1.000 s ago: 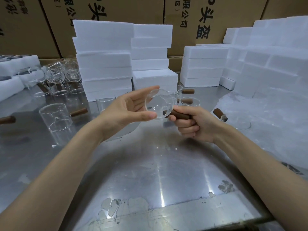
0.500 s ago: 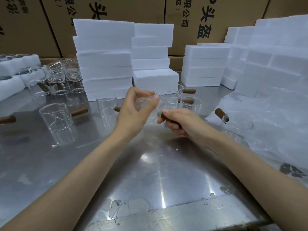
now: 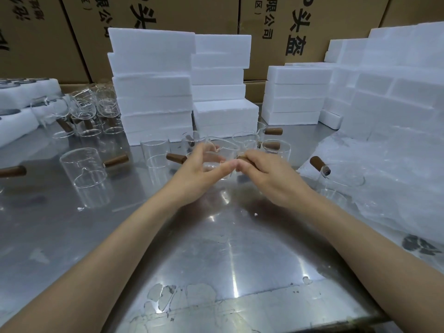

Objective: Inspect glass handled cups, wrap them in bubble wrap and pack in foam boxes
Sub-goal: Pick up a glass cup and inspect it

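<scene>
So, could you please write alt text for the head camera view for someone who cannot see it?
Two bare hands hold a glass cup above a steel table: the left hand cradles the glass, the right hand grips its wooden handle. More handled cups, white foam boxes and bubble wrap surround them.

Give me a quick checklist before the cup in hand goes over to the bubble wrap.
1. Right hand grips the wooden handle: ok.
2. Left hand steadies the held cup by its glass body: ok.
3. Glass free of cracks or chips: cannot tell, too transparent here.
4. Bubble wrap within reach on the right: ok, though another cup already lies on its near edge.
5. Foam boxes on hand: ok, stacked behind.
6. Path to the right: ok, bare steel table between.
</scene>
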The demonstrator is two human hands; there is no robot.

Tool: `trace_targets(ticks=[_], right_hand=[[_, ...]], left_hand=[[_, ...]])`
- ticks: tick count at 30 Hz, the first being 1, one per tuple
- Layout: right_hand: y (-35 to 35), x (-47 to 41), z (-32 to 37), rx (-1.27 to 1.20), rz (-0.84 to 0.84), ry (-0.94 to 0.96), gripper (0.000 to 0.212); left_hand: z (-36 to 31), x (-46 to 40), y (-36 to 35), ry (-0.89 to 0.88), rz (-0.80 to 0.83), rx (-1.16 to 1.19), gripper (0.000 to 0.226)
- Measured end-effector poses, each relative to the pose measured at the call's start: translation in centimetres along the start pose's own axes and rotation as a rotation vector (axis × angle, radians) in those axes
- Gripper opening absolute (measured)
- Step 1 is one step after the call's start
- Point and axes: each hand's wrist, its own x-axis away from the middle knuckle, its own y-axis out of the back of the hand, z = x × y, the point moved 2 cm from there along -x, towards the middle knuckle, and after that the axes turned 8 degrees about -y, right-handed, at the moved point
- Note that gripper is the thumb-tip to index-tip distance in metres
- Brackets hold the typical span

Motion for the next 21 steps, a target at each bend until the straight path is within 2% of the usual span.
trace_targets(ticks=[3, 5, 8, 10, 12, 14, 17, 21], right_hand=[[0.0, -0.1, -0.2, -0.447, 0.223, -0.164, 0.034], [-0.2, 0.1, -0.4, -0.746, 0.422, -0.301, 0.036], [-0.2, 0.3, -0.1, -1.126, 0.745, -0.405, 0.036], [0.1, 0.4, 0.1, -1.288, 0.920, -0.443, 0.037], [0.6, 0.6, 0.2, -1.341, 1.038, -0.449, 0.038], [0.9, 0.6, 0.1, -1.301, 1.064, -0.483, 0.042], [0.9, 0.5, -0.1, -1.196, 0.959, -0.589, 0.056], [0.7, 0.1, -0.3, -1.120, 0.586, -0.631, 0.058]], left_hand=[[0.0, 0.1, 0.4, -0.039, 0.061, 0.043, 0.069], [0.1, 0.2, 0.9, -0.049, 0.092, 0.070, 0.065], [0.1, 0.1, 1.2, -0.041, 0.122, 0.157, 0.059], [0.1, 0.1, 1.1, -0.032, 0.128, 0.227, 0.060], [0.1, 0.0, 0.9, -0.036, 0.137, 0.248, 0.062], [0.2, 0.0, 0.6, -0.031, 0.133, 0.241, 0.068], [0.5, -0.3, 0.6, -0.027, 0.055, 0.191, 0.072], [0.8, -0.8, 1.1, -0.032, -0.109, 0.128, 0.080]])
